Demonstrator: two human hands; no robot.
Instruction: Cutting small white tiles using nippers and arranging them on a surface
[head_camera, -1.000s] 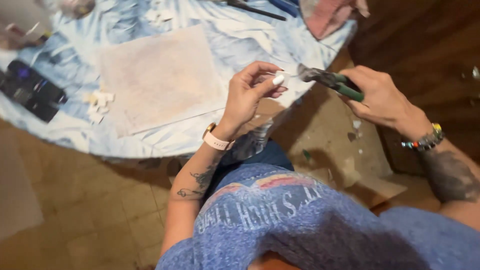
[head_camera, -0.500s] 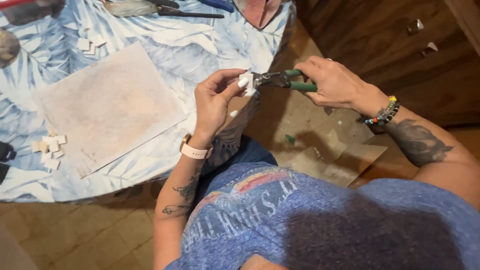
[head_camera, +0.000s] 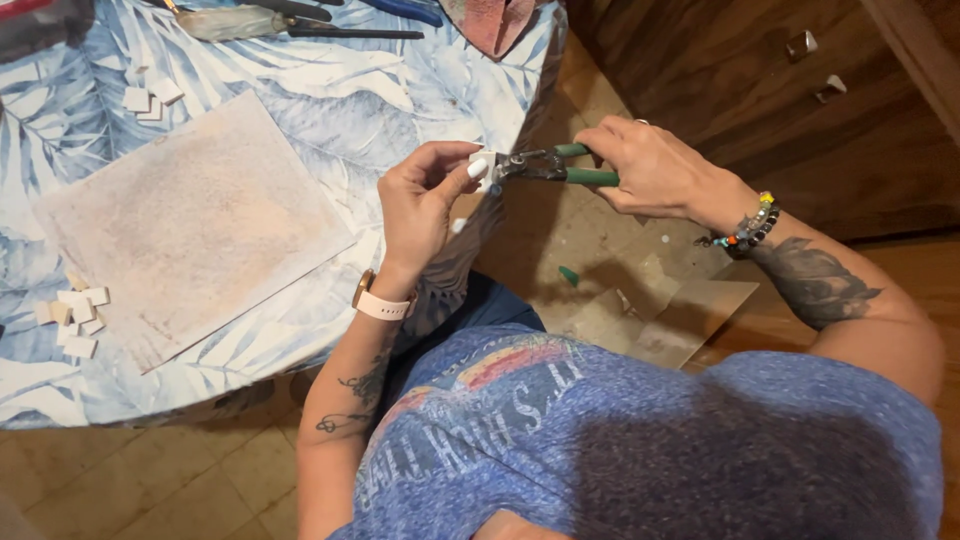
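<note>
Here the left hand (head_camera: 425, 205) is pinching a small white tile piece (head_camera: 482, 168) between thumb and fingertips, holding it off the table's edge, over the floor. The right hand (head_camera: 650, 165) is wrapping closed around the green-handled nippers (head_camera: 548, 165), whose metal head is meeting the piece's edge; holding it out there is probably letting chips drop clear of the work. On the round table, under a blue leaf-print cloth (head_camera: 300, 110), a flat, dusty, matte board (head_camera: 190, 225) is lying. Small square pale tiles (head_camera: 78, 315) are clustering just beside its left corner, more tiles (head_camera: 150, 98) near its top. Flattened cardboard (head_camera: 670, 320) is lying on the floor below.
</note>
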